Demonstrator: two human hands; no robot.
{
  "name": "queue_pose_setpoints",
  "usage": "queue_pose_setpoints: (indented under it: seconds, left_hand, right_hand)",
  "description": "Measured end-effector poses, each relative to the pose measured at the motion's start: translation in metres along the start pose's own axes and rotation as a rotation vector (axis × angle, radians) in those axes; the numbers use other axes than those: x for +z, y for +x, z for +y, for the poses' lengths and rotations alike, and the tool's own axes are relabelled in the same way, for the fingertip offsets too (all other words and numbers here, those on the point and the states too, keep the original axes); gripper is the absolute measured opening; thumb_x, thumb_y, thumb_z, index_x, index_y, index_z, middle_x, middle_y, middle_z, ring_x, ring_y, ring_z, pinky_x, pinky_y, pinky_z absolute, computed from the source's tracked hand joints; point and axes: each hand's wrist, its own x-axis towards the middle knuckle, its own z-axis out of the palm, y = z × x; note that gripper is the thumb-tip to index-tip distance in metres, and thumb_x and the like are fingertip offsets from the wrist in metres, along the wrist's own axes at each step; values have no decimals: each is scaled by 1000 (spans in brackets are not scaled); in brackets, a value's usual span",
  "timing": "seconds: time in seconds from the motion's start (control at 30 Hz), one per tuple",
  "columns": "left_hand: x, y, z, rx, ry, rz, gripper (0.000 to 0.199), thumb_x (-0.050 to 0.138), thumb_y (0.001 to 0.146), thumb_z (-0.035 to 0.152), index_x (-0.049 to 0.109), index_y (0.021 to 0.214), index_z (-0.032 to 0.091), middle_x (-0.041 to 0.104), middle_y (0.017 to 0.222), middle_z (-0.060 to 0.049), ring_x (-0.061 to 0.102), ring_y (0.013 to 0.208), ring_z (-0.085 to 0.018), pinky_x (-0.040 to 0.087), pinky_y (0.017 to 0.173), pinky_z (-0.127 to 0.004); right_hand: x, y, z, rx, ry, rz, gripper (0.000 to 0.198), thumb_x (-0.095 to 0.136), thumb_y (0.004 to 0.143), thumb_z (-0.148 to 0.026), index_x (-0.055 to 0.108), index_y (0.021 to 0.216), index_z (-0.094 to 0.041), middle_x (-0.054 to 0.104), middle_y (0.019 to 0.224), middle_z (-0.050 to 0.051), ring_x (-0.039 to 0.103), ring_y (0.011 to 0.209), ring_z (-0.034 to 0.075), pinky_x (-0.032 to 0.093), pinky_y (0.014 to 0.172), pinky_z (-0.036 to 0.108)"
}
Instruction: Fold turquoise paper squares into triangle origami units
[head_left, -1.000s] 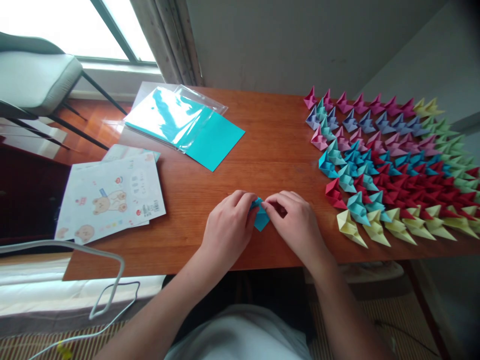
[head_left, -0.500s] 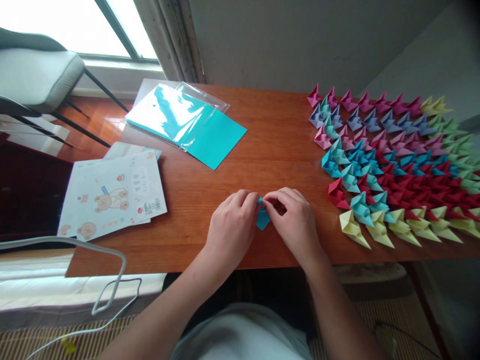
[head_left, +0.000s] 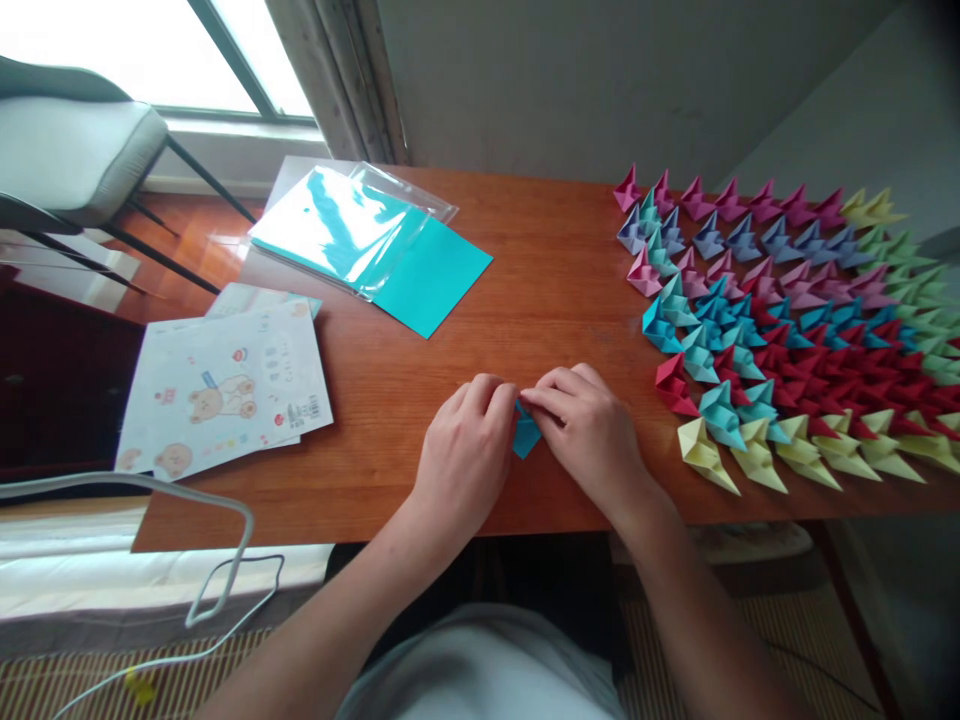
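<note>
Between my two hands, just above the front part of the table, is a small folded piece of blue origami paper. Its pointed lower end shows, while the upper part is mostly covered by fingers. My left hand is closed on the paper's left side, with its fingertips out of sight behind the knuckles. My right hand pinches the upper right edge of the same paper, thumb and fingers pressed together. The fingertips of both hands nearly meet at the paper's top.
On the wooden table, rows of folded paper figures in several colours fill the right side. Turquoise sheets stick out of a clear sleeve at the back left. Bear-printed packets lie nearer left, beside a white metal tube.
My right hand has shifted slightly up, and its fingers have drawn closer together over the paper's upper edge. My left hand stays almost in place.
</note>
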Motion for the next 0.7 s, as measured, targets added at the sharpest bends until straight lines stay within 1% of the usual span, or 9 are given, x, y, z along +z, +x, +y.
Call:
queue_pose_setpoints:
  seconds: [0.07, 0.17, 0.27, 0.33, 0.4, 0.53, 0.7]
  left_hand:
    - [-1, -2, 2, 61, 52, 13, 14, 50, 96, 11, 61, 101, 17, 66, 104, -9, 62, 94, -23, 53, 85, -35]
    - [-1, -8, 8, 183, 107, -7, 20, 48, 98, 11, 64, 106, 16, 69, 105, -8, 64, 97, -23, 55, 87, -36]
    - [2, -16, 18, 250, 150, -36, 28, 44, 98, 9, 65, 117, 10, 69, 117, -11, 64, 111, -24, 53, 98, -35]
    - [5, -23, 25, 254, 197, -65, 34, 43, 98, 10, 61, 127, 5, 65, 129, -16, 60, 124, -27, 48, 109, -37]
    - [8, -28, 31, 256, 218, -74, 38, 43, 100, 18, 58, 131, 1, 59, 139, -21, 52, 135, -31, 42, 116, -42]
    - [12, -34, 37, 223, 192, -80, 52, 43, 102, 36, 56, 135, -2, 52, 146, -27, 47, 140, -36, 37, 120, -48]
    - [15, -37, 39, 187, 169, -102, 64, 47, 99, 44, 49, 141, -4, 44, 152, -29, 42, 144, -38, 37, 119, -49]
  right_hand:
    - [-5, 7, 3, -16, 7, -62, 16, 60, 97, -23, 76, 94, -25, 72, 90, 3, 57, 90, 22, 47, 80, 35]
    - [-13, 19, 7, 4, 61, -149, 12, 67, 92, -19, 75, 88, -26, 73, 89, 1, 60, 90, 20, 47, 79, 33]
    - [-17, 31, 10, 17, 96, -225, 11, 69, 88, -17, 75, 83, -26, 74, 87, 0, 62, 88, 18, 46, 77, 30]
    - [-19, 36, 11, 16, 94, -264, 10, 71, 87, -19, 74, 82, -26, 74, 86, -1, 64, 87, 17, 45, 76, 30]
    - [-21, 39, 11, 12, 75, -289, 8, 71, 87, -20, 74, 82, -26, 75, 88, -1, 65, 88, 18, 45, 76, 30]
    - [-22, 40, 9, 1, 31, -293, 10, 70, 87, -19, 75, 84, -27, 75, 89, -1, 66, 89, 18, 44, 76, 30]
    - [-22, 39, 8, 1, 11, -280, 11, 69, 87, -18, 75, 84, -27, 75, 90, 0, 65, 90, 19, 44, 74, 31]
